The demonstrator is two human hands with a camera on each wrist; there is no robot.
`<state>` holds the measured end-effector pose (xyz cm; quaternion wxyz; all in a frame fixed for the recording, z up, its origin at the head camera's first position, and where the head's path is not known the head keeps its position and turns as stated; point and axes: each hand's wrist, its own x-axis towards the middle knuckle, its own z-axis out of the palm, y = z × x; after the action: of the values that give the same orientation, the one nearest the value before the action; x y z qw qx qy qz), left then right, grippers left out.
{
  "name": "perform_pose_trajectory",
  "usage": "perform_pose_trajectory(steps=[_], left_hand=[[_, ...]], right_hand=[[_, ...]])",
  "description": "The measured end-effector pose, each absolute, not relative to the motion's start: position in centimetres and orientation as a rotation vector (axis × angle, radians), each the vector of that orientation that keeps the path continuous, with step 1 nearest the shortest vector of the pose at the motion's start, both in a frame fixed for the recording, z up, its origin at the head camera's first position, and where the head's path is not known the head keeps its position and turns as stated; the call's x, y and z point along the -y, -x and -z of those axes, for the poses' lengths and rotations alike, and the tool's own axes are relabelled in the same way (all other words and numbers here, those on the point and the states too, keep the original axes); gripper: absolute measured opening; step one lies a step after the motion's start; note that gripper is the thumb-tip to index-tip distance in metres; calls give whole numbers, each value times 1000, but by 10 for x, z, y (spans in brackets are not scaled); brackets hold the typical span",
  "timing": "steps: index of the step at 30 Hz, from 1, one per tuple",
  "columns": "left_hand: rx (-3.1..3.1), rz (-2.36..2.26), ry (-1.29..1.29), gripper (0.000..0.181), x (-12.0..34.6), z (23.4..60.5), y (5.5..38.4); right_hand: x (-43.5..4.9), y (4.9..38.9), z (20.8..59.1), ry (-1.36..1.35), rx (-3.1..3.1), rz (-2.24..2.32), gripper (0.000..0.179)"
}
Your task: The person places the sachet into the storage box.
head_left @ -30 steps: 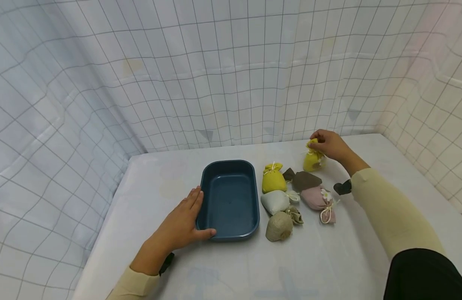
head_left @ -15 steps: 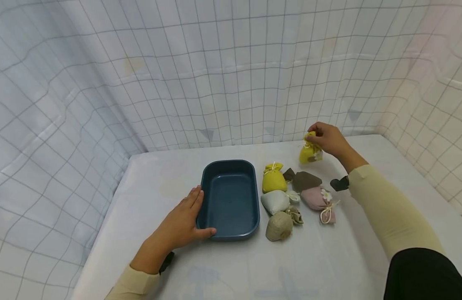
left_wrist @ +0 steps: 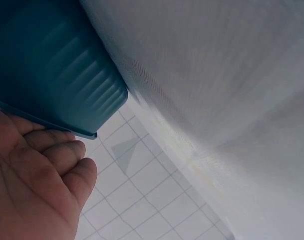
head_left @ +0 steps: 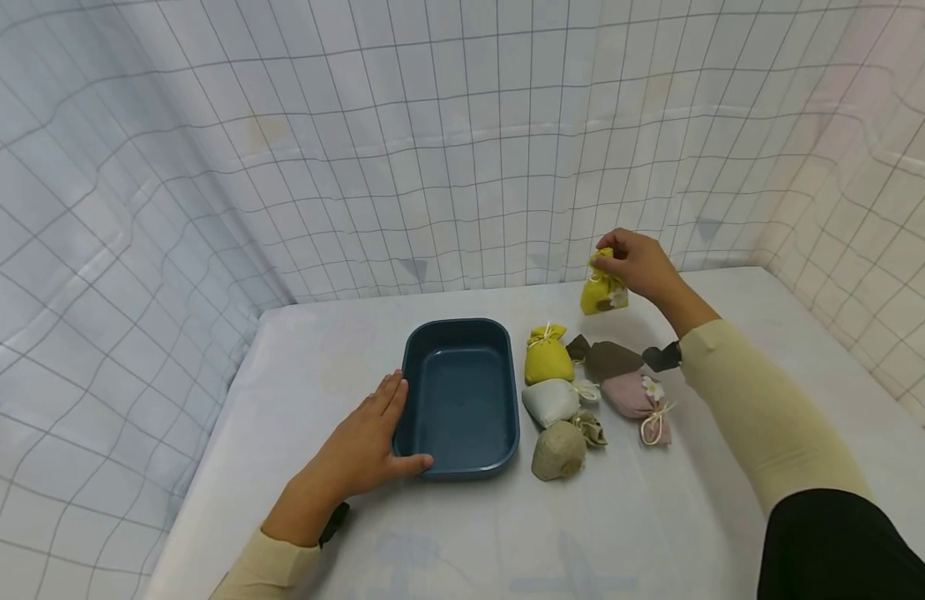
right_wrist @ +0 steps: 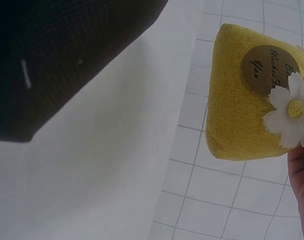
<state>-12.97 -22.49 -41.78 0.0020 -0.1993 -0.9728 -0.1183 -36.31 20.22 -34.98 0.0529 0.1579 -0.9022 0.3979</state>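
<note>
My right hand [head_left: 637, 260] pinches the gathered neck of a small yellow drawstring pouch [head_left: 602, 293], which hangs above the back of the table. Up close in the right wrist view, the pouch [right_wrist: 246, 95] bears a white fabric flower [right_wrist: 294, 109] and a round brown label [right_wrist: 269, 67]. My left hand [head_left: 361, 437] rests against the left side of a dark blue rectangular tub [head_left: 462, 408], its thumb over the near rim corner. In the left wrist view the fingers [left_wrist: 67, 155] lie along the rim of the tub [left_wrist: 57, 70]. Nothing lies inside the tub.
Right of the tub lie another yellow pouch [head_left: 548, 362], a white pouch [head_left: 550, 403], a beige pouch [head_left: 558, 452], a dark brown pouch [head_left: 614, 362] and a pink pouch [head_left: 627, 393]. Checked white curtains [head_left: 462, 150] surround the white-covered table [head_left: 320, 358].
My right hand has lifted the yellow pouch off the table and carried it up and to the left. The left hand and the tub stay where they were.
</note>
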Motion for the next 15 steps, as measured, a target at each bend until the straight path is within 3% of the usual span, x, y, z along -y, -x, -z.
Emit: perform_pose_trajectory(steps=[15], left_hand=[[3041, 379, 628, 117, 225, 417, 129]], right_hand=[[-179, 364, 340, -500, 2645, -1357, 32]])
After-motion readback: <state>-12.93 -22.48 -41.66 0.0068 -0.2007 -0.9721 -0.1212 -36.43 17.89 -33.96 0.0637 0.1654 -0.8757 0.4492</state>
